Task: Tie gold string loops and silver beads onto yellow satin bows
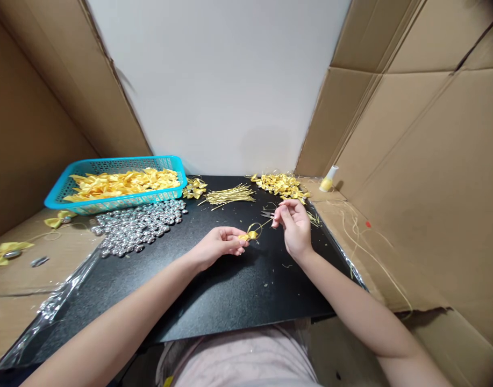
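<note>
My left hand (226,244) is closed in a pinch on a small yellow ribbon bow (252,235) above the black tabletop. A thin gold cord (263,224) loops out of the bow and runs up to the right. Its far end is pinched in the fingers of my right hand (297,226), a short way off from the left. Just beside the right fingertips show the metal blades of small scissors (267,214); their handles are hidden behind the hand. I cannot tell whether the scissors touch the hand.
Behind lie a bundle of gold cords (230,194) and a pile of yellow bows (282,185). At left, a blue basket (55,201) holds yellow bows, with silver beads (145,226) before it. A thread spool (329,180) stands right. Cardboard walls (431,161) flank the table (230,301).
</note>
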`<state>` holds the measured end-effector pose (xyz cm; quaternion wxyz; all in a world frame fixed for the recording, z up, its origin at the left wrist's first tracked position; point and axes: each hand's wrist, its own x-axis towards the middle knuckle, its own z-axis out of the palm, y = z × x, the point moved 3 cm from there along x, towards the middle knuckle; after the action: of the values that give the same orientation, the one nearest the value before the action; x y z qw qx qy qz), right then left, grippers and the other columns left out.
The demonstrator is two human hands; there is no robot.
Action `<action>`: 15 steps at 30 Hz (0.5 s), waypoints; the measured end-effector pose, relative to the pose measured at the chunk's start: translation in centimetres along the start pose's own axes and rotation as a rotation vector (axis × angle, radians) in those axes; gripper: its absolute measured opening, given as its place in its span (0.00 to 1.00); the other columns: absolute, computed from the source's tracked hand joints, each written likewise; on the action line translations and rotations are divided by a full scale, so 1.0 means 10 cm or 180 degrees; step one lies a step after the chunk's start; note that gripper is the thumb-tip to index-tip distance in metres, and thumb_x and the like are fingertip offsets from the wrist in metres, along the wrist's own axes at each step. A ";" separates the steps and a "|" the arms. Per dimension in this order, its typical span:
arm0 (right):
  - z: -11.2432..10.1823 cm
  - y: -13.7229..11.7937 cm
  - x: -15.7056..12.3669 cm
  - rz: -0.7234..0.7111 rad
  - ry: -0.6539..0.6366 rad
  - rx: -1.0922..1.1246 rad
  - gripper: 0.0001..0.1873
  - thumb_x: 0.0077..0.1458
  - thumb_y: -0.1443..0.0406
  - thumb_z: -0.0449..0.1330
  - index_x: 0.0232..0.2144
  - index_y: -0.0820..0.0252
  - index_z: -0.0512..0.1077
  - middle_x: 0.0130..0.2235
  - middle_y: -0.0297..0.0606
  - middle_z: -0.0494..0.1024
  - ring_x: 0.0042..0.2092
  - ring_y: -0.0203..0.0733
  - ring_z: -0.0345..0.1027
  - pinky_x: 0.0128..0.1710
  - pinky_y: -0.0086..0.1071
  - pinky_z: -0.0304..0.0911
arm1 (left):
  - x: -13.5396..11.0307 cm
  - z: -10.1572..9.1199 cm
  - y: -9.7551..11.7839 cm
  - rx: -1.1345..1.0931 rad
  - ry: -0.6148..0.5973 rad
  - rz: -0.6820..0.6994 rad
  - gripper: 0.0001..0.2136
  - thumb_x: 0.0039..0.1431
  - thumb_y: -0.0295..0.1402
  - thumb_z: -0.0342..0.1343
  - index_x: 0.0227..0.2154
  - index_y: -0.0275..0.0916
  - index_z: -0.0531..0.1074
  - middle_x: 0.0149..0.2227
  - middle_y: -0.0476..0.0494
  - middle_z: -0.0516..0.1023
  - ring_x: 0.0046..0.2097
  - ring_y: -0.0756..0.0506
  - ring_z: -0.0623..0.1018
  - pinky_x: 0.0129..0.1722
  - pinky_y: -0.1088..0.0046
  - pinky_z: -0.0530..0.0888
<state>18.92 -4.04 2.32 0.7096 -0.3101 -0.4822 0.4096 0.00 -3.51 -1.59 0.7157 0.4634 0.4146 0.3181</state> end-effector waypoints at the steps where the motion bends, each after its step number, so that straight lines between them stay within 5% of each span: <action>1: 0.00 0.00 0.00 -0.0023 -0.0006 0.0011 0.10 0.54 0.58 0.62 0.32 0.56 0.66 0.23 0.26 0.70 0.22 0.30 0.64 0.24 0.26 0.64 | 0.01 -0.01 0.00 -0.0020 0.0011 0.0008 0.18 0.36 0.34 0.72 0.31 0.32 0.76 0.27 0.45 0.80 0.25 0.54 0.75 0.29 0.77 0.71; 9: 0.06 0.00 -0.02 0.0173 -0.0369 -0.0129 0.12 0.53 0.56 0.62 0.31 0.57 0.67 0.26 0.28 0.74 0.24 0.31 0.68 0.26 0.27 0.68 | 0.01 0.01 -0.02 0.0077 0.0191 0.0017 0.13 0.41 0.31 0.67 0.30 0.33 0.74 0.26 0.46 0.79 0.24 0.54 0.73 0.27 0.78 0.72; 15: 0.12 -0.03 -0.07 -0.0040 -0.0688 -0.0384 0.09 0.54 0.58 0.62 0.30 0.57 0.70 0.34 0.32 0.71 0.27 0.29 0.67 0.27 0.27 0.67 | 0.01 0.02 -0.01 0.0950 0.0422 0.0213 0.10 0.47 0.37 0.60 0.28 0.35 0.71 0.24 0.47 0.77 0.20 0.54 0.71 0.21 0.79 0.68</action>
<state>17.73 -4.72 2.65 0.6361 -0.3033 -0.5816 0.4065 0.21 -3.54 -1.72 0.5990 0.5562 0.4878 0.3065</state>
